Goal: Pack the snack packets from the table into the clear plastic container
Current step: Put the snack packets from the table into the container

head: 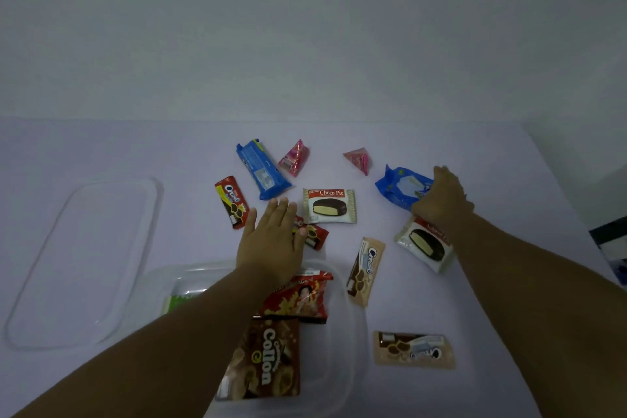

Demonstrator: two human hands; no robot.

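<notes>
Beyond the clear plastic container (353, 326): left hand (271, 241) flat, fingers straight over a red packet (314, 236); right hand (441, 197) gripping a blue wrapper (402, 188).

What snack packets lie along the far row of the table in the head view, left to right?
Red Cream-O packet → long blue biscuit packet → pink triangular packet → second pink triangular packet → blue packet under the right hand.

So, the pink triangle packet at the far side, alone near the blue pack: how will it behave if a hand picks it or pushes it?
The pink triangle packet looks small and puffed, so it is probably very light. Its film wrapper seems glossy, so it may slide on the table rather than tip. Its flat faces should keep it from rolling. Whether the contents are fragile cannot be told.
</notes>
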